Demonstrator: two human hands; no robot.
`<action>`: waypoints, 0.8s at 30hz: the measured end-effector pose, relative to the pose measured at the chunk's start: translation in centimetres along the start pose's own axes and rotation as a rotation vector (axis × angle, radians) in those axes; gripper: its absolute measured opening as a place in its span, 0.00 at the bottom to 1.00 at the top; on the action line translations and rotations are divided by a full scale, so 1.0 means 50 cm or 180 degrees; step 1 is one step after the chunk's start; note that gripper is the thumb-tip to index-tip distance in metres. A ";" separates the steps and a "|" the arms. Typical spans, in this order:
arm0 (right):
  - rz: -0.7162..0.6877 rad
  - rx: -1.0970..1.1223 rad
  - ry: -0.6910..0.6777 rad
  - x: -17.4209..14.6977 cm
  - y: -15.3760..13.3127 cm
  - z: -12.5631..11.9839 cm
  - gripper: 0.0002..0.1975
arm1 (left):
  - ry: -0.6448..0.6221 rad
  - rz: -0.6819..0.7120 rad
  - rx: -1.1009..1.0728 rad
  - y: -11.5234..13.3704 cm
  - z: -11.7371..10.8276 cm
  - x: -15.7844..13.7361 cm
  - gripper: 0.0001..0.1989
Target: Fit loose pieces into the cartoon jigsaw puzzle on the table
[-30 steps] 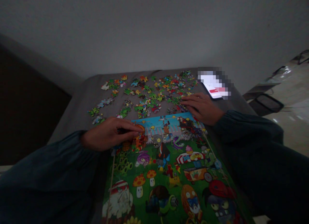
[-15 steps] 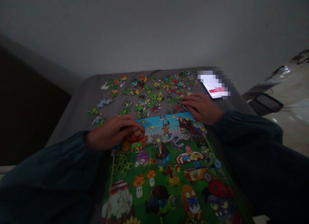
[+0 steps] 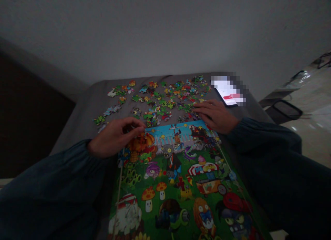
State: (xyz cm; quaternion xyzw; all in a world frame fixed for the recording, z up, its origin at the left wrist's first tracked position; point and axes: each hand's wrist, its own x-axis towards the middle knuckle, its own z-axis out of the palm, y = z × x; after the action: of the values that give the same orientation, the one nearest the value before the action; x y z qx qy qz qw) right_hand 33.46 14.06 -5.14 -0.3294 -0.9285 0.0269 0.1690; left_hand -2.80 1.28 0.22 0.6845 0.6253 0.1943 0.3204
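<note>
A colourful cartoon puzzle picture [image 3: 178, 185] lies flat in front of me, with zombies, plants and mushrooms on a green ground. My left hand [image 3: 117, 135] is over its far left corner, thumb and forefinger pinched together at the far edge. Whatever is between those fingertips, if anything, cannot be made out. Beyond the far right corner rests my right hand [image 3: 217, 116], fingers stretched forward and fingertips at the loose pieces. Many loose puzzle pieces [image 3: 161, 105] are scattered behind the picture, and a small group [image 3: 99, 120] lies left of them, partly hidden by my left hand.
A lit phone [image 3: 227, 92] lies at the back right of the grey cloth surface [image 3: 85, 109]. A pale wall [image 3: 160, 33] rises directly behind. To the right, a dark-framed object [image 3: 287, 109] stands by the shiny floor [image 3: 310, 129].
My left hand has drawn back slightly up and left, uncovering the orange pumpkin-like part of the picture, and its fingertips now meet at the far edge. My right hand has barely moved.
</note>
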 end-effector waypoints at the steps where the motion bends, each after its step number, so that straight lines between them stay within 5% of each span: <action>1: -0.0005 0.0002 0.0014 0.000 0.000 0.000 0.19 | -0.0006 0.0011 -0.0011 0.001 0.002 0.000 0.23; 12: -0.0008 -0.0014 0.0042 0.000 -0.008 -0.002 0.19 | -0.0099 0.0106 0.0343 0.019 0.009 -0.008 0.17; 24: -0.0014 -0.0004 0.0025 0.000 -0.007 -0.004 0.19 | -0.0248 0.0421 -0.0034 0.012 0.022 -0.006 0.18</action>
State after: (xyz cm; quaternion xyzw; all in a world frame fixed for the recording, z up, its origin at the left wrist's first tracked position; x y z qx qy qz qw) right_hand 33.31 13.80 -4.90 -0.3276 -0.9286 0.0246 0.1726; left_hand -1.67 0.78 -0.15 0.7297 0.5647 0.1916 0.3347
